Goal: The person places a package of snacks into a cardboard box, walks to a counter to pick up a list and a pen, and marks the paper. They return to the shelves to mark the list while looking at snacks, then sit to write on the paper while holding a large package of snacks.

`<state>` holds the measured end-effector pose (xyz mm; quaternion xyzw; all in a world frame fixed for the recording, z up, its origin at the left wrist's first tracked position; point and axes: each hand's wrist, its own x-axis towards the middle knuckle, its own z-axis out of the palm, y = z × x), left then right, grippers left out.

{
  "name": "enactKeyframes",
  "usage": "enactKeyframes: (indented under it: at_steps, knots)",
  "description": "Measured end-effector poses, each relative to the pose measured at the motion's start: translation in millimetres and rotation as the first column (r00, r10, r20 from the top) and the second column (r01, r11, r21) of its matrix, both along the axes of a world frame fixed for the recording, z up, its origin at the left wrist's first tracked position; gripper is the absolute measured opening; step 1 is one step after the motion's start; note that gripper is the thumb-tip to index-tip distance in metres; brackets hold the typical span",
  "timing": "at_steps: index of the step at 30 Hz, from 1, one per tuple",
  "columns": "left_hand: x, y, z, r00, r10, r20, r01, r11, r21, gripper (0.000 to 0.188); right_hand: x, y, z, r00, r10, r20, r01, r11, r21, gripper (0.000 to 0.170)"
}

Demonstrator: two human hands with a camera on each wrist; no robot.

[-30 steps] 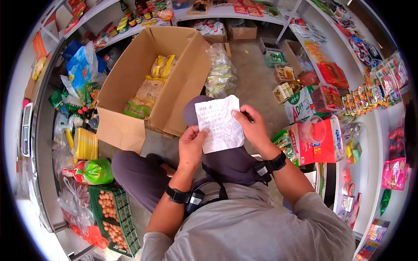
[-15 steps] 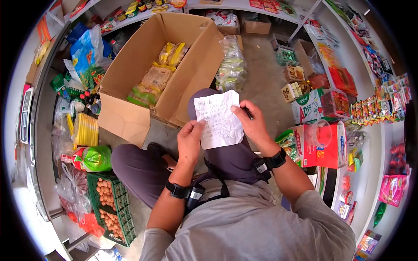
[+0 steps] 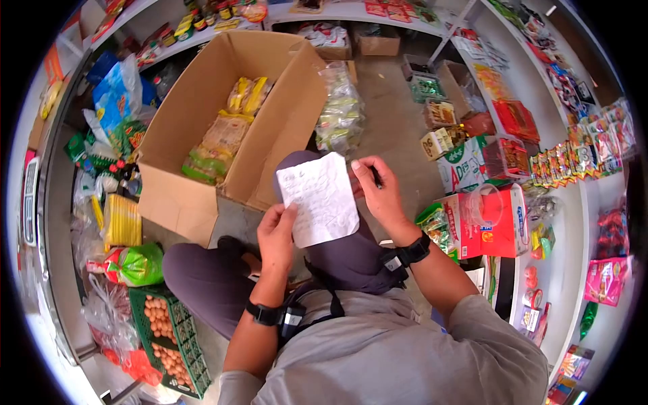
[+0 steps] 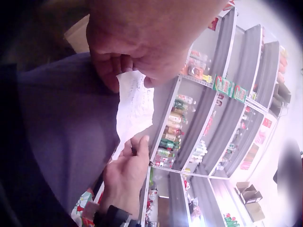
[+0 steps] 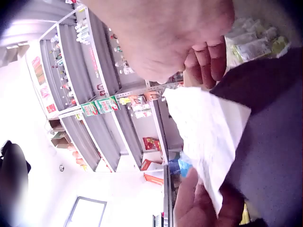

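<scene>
A creased white sheet of paper point(image 3: 322, 202) with handwritten lines lies over the person's right knee in the head view. At its left edge the left hand point(image 3: 275, 237) pinches it, thumb on top. The right hand point(image 3: 383, 197) is by the upper right edge, thumb tip right at the paper's side. A slim dark pen-like object point(image 3: 379, 185) pokes out from the right hand's curled fingers; most of it is hidden. In the right wrist view the sheet point(image 5: 203, 127) hangs tilted, with the left hand point(image 5: 201, 203) at its lower end.
An open cardboard box point(image 3: 179, 202) holding bagged food stands ahead on the left. Clear packets point(image 3: 341, 111) lie beside it. A green crate of eggs point(image 3: 192, 331) sits at the left, and a red box point(image 3: 496, 219) at the right. Stocked shelves point(image 3: 567, 223) surround the person.
The paper and left hand have shifted left and slightly down, and the sheet has tilted. The right hand's thumb, earlier over the paper's upper right corner, is now at its edge.
</scene>
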<state>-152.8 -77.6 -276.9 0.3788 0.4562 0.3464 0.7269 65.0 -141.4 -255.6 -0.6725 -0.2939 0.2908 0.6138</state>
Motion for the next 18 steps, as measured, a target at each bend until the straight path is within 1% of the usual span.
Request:
enactKeyframes:
  at_steps: [1,2,4,5,6,7,10,13,16,18]
  knots:
    - [1,-1,-1,1.000,-0.002,0.001,0.002,1.000,0.007,0.010,6,1,1,0.998,-0.011,-0.065,0.012,1.000,0.009,0.023]
    - [6,-3,-1,0.998,0.027,0.063,-0.030,0.999,0.037,0.008,18,5,-12,0.996,-0.045,0.082,0.044,0.999,0.011,0.025]
    - [7,-3,-1,0.997,0.036,0.069,-0.038,0.999,0.024,0.010,51,18,-53,0.925,-0.107,0.364,0.105,0.994,0.025,0.031]
    - [6,-2,-1,0.997,0.041,0.070,-0.042,0.999,0.018,0.010,62,23,-55,0.865,-0.083,0.494,0.119,0.992,-0.042,0.034]
    - [0,-1,2,1.000,-0.006,0.009,0.006,1.000,0.002,0.013,73,27,-58,0.790,-0.047,0.611,0.142,0.984,-0.108,0.037]
    - [-1,-1,4,1.000,-0.008,0.015,0.009,1.000,-0.017,0.013,82,32,-62,0.701,0.002,0.713,0.171,0.970,-0.171,0.041]
    - [1,0,9,1.000,-0.002,0.013,0.003,0.998,-0.070,0.013,109,58,-93,0.716,0.048,0.696,0.224,0.929,-0.295,0.051]
    - [1,6,12,1.000,-0.003,0.000,0.003,0.994,-0.107,0.013,128,93,-118,0.774,0.048,0.632,0.254,0.890,-0.378,0.062]
    - [-1,15,13,0.999,-0.032,-0.037,0.026,0.988,-0.153,0.012,137,125,-134,0.839,0.002,0.544,0.301,0.832,-0.467,0.071]
    - [0,21,11,0.999,-0.004,-0.045,-0.003,0.986,-0.169,0.012,141,141,-136,0.891,-0.025,0.453,0.279,0.818,-0.503,0.072]
